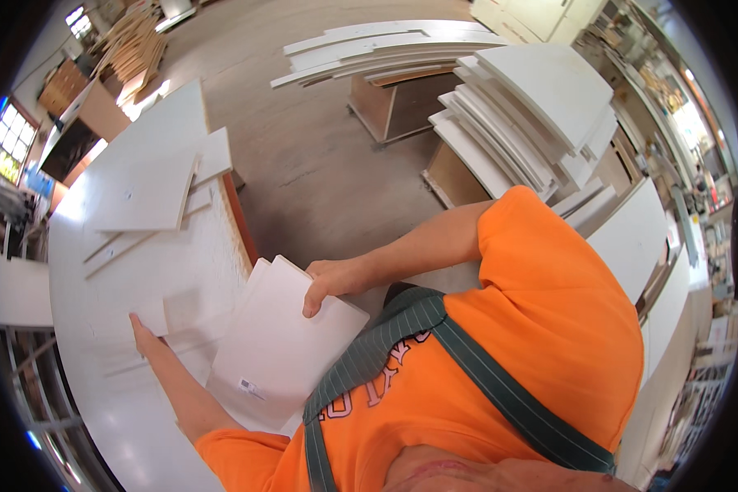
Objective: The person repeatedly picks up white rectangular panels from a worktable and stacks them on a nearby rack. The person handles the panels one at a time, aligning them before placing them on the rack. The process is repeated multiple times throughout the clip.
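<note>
R. hand (330, 280) is gripping the upper right edge of a white panel (283, 340) — fingers curling over the panel's face, thumb side hidden behind the edge, so the grasp is closing firmly on the board. The panel is lying tilted, its lower part resting on the white worktable (123, 410) and its upper right corner overhanging the table's edge, twd. the person's chest; a small label is showing nr. its lower left corner. L. hand (143, 332) is lying flat on the table just left of the panel, palm down, fingers extending and touching a small white offcut (152, 314) — not clasping anything. Farther up the table from the panel, a larger white board (152, 193) is sitting atop thin strips. Beyond the table's edge, across bare floor, stacks of white boards (521, 123) are resting on low carts. The person is wearing an orange shirt w/ green striped apron straps.
</note>
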`<state>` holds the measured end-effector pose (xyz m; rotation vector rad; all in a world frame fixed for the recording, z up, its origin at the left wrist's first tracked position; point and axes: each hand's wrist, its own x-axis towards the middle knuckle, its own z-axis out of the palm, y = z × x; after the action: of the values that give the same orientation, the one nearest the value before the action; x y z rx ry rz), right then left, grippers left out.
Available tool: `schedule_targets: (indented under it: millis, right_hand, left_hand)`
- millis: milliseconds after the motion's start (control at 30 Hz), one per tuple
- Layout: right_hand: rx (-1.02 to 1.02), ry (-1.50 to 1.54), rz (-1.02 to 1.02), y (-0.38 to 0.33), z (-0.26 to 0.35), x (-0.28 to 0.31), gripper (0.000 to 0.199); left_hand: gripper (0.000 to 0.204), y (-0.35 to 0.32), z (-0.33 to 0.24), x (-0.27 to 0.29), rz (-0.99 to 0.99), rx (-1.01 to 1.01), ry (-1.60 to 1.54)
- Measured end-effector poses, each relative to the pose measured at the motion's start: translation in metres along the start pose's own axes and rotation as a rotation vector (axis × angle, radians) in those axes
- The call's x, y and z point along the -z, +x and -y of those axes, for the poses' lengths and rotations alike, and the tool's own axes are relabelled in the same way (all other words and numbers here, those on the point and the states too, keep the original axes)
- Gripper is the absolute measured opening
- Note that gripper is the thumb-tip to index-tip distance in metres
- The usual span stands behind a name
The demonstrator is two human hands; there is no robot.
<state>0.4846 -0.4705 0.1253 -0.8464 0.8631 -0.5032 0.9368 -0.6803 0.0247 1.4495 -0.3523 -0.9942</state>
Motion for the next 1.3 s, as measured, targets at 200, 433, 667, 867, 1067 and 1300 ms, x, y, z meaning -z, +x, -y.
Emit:
schedule_targets:
  millis: [200, 433, 667, 867, 1067, 1300]
  right_hand:
    - [0.047, 0.032, 0.037, 0.002, 0.017, 0.047, 0.054]
    - [0.125, 0.266, 0.062, 0.005, 0.035, 0.104, 0.049]
    - [0.442, 0.419, 0.15, 0.022, 0.084, 0.189, 0.059]
    - [0.609, 0.541, 0.114, 0.027, 0.107, 0.244, 0.061]
    - [0.676, 0.368, 0.019, 0.039, 0.127, 0.333, 0.067]
    - [0.626, 0.056, -0.551, 0.057, 0.214, 0.527, 0.085]
  left_hand:
    - [0.067, 0.032, -0.029, 0.037, 0.134, -0.025, 1.062]
    - [0.044, -0.135, -0.142, 0.074, -0.438, -0.847, 0.53]
    - [0.068, -0.26, 0.007, -0.046, -0.302, -0.951, 0.405]
    - [0.085, -0.357, 0.054, -0.312, 0.525, -0.357, -0.17]
    - [0.064, -0.33, 0.056, -0.448, 0.394, -0.025, -0.118]
    - [0.068, -0.186, 0.077, -0.605, 0.957, -0.213, -0.127]
